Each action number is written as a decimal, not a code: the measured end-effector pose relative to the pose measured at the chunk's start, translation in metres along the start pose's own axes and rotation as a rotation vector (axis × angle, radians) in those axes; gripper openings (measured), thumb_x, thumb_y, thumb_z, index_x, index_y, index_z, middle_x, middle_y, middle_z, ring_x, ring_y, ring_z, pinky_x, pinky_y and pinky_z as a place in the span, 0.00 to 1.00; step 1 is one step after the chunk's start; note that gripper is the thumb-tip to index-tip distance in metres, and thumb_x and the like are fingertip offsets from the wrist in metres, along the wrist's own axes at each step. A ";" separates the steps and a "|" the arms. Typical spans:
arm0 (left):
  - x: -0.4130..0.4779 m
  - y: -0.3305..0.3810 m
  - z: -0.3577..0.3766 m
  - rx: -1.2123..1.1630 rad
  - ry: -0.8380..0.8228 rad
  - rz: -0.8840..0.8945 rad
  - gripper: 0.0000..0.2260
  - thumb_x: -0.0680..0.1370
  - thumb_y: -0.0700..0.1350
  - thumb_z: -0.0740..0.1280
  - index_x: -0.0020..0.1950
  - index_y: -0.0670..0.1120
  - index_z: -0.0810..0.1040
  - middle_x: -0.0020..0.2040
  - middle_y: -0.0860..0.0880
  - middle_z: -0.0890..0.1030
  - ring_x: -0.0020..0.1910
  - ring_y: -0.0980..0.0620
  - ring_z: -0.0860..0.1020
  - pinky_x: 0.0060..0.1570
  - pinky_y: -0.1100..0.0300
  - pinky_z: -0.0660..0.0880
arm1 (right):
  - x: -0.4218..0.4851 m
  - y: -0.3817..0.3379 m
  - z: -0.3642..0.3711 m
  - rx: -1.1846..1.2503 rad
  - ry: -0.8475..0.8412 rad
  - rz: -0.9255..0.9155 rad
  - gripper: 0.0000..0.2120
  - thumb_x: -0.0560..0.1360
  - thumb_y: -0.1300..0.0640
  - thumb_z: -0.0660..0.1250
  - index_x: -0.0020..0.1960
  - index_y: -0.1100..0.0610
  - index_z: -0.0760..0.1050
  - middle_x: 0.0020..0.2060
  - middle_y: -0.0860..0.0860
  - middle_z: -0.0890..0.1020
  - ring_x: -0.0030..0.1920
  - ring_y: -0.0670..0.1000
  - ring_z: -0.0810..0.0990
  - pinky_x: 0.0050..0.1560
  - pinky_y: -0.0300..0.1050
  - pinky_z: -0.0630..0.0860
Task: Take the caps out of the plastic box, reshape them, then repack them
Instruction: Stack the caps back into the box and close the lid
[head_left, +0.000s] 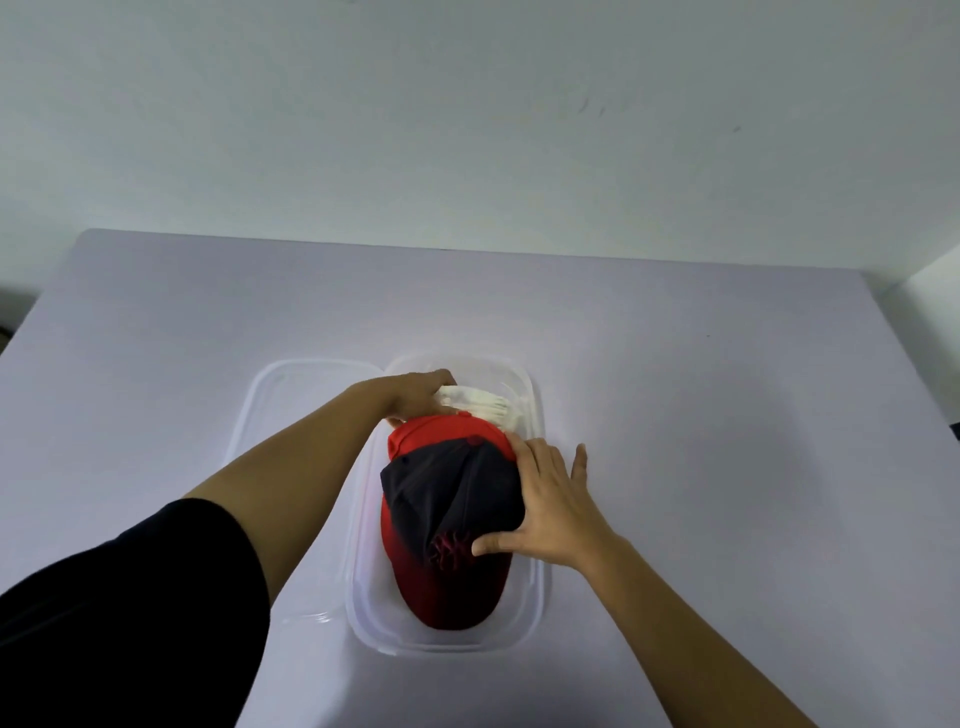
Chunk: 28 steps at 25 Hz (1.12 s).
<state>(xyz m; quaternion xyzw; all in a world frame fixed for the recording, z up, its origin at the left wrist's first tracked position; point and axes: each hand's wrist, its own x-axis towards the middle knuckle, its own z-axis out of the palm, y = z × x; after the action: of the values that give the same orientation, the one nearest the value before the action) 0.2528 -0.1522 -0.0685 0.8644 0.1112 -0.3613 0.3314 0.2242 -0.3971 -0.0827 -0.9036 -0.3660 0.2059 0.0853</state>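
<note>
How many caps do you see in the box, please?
3: white cap at the far end, held by the left hand; red cap in the middle; dark cap on it, under the right hand. Others may be hidden.

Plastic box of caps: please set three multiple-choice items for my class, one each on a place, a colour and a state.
1. Where does the clear lid lie?
A. Closed on the plastic box
B. On the table, left of the box
C. In the right hand

2. What colour is the cap at the box's far end?
A. White
B. Green
C. Yellow

3. How is the right hand?
A. A fist held in the air
B. Gripping the lid
C. Fingers spread on the dark cap

Answers:
1 B: the lid lies flat beside the open box.
2 A: the white cap sits beyond the red cap, where the left hand holds it.
3 C: the straight fingers rest on the dark cap's crown.
</note>
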 end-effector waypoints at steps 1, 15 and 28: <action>0.000 -0.002 0.002 0.018 0.043 0.014 0.21 0.76 0.58 0.62 0.65 0.50 0.66 0.56 0.47 0.74 0.53 0.47 0.75 0.49 0.54 0.75 | 0.002 0.000 -0.002 0.047 0.007 -0.027 0.58 0.56 0.19 0.51 0.75 0.51 0.41 0.73 0.52 0.56 0.73 0.54 0.53 0.69 0.66 0.35; -0.006 -0.020 0.013 0.161 0.496 0.179 0.11 0.82 0.47 0.55 0.57 0.45 0.74 0.44 0.43 0.80 0.45 0.44 0.76 0.43 0.56 0.68 | 0.094 0.014 -0.041 -0.008 0.105 0.075 0.15 0.79 0.46 0.57 0.61 0.51 0.71 0.55 0.50 0.79 0.64 0.52 0.69 0.70 0.65 0.45; -0.067 -0.050 0.034 -0.017 0.388 0.180 0.12 0.77 0.53 0.64 0.52 0.47 0.80 0.44 0.56 0.81 0.42 0.58 0.76 0.42 0.67 0.68 | 0.042 0.024 -0.033 0.340 -0.047 0.004 0.12 0.75 0.47 0.64 0.56 0.49 0.75 0.49 0.43 0.80 0.33 0.45 0.77 0.36 0.39 0.70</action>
<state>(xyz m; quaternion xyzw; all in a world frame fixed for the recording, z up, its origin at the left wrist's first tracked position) 0.1651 -0.1334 -0.0640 0.9213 0.0985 -0.1561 0.3421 0.2813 -0.3850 -0.0733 -0.8717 -0.3257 0.2864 0.2280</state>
